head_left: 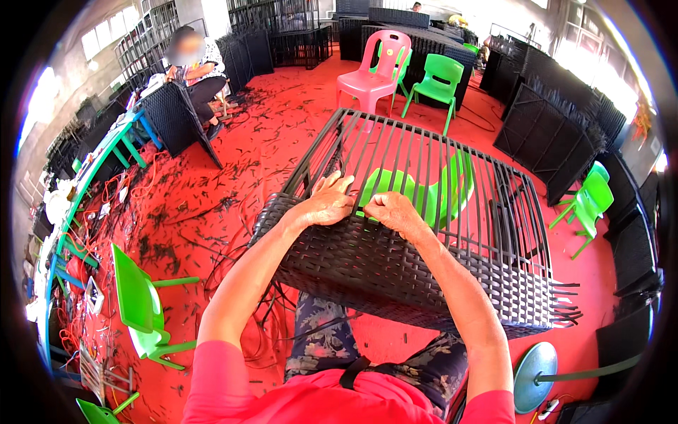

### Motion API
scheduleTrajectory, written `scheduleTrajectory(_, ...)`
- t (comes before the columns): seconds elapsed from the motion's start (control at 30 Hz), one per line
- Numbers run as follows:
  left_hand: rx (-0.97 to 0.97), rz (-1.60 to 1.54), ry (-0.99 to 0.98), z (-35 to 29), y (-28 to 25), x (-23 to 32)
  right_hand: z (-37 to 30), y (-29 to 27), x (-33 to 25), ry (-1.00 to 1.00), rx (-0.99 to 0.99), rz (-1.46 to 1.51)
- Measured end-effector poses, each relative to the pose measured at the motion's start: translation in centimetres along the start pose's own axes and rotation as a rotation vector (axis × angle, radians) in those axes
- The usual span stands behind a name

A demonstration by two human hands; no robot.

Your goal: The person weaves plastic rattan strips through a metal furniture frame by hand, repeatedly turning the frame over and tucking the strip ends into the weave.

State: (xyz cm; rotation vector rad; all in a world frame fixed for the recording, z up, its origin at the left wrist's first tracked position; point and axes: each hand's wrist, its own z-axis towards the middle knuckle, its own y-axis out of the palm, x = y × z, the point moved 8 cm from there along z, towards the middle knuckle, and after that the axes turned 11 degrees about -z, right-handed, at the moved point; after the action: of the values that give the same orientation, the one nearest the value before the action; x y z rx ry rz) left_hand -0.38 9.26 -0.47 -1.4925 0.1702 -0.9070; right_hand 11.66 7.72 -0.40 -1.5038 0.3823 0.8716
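Note:
In front of me, at lap height, is a dark, partly woven rattan-style furniture frame (424,265). Its near part is covered in tight black weave, while bare parallel rods (395,141) run across the far part. My left hand (326,203) rests on the edge of the weave, fingers stretched out over the rods. Just to its right, my right hand (395,213) is closed against the same edge; whatever its fingers grip is hidden. Loose strip ends (565,304) stick out at the frame's right side.
A green chair (402,191) shows through the rods. Pink (371,74) and green chairs (438,83) stand beyond; another green chair (138,297) is at left. A person (201,67) sits far left beside a dark panel. Scraps litter the red floor. A round-based stand (534,378) is near right.

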Motion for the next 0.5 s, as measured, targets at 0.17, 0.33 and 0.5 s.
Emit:
scheduleTrajectory(0.17,0.134,-0.438,-0.027,-0.9,-2.2,-1.2,-0.8,0.0,0.0,0.141,-0.025,0.162)
scheduleTrajectory(0.33,0.346,-0.553,-0.05,-3.7,-4.8,-2.0,-0.6,-0.5,-3.0,-0.084,0.014,0.254)
scheduleTrajectory(0.5,0.351,-1.023,-0.099,-4.9,-5.0,-2.8,1.2,1.5,-3.5,0.018,-0.12,0.173)
